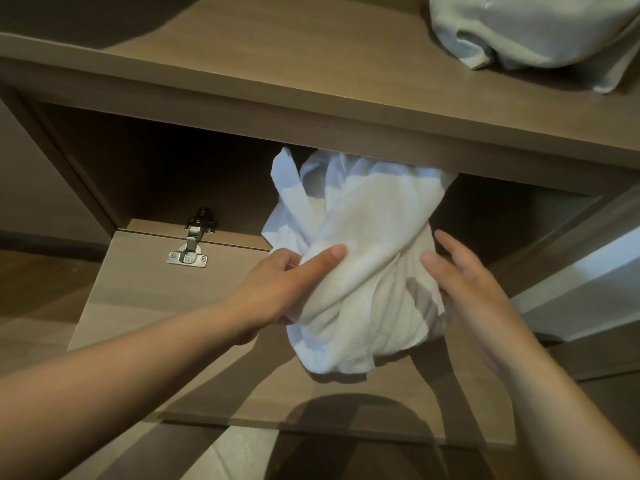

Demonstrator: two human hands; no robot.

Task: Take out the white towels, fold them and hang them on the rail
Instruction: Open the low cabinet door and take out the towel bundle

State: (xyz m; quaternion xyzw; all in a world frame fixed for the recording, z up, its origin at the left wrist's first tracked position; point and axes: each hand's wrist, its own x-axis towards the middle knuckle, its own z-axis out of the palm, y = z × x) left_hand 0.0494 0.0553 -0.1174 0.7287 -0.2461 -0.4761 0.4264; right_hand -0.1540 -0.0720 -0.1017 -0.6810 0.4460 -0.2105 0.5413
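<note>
A crumpled bundle of white towels (360,251) hangs half out of the dark open cupboard compartment (166,174), its upper part still under the shelf edge. My left hand (280,289) grips the bundle's left side, thumb laid across the front and fingers curled behind the cloth. Against the bundle's right side lies my right hand (464,275), its fingers straight and spread. No rail is in view.
The cupboard door (145,292) is folded down toward me, with a metal hinge (194,240) at its back edge. Above runs a wooden shelf (277,64) carrying a pale grey-green cloth bundle (540,32) at the right. A light panel (588,285) stands at the right.
</note>
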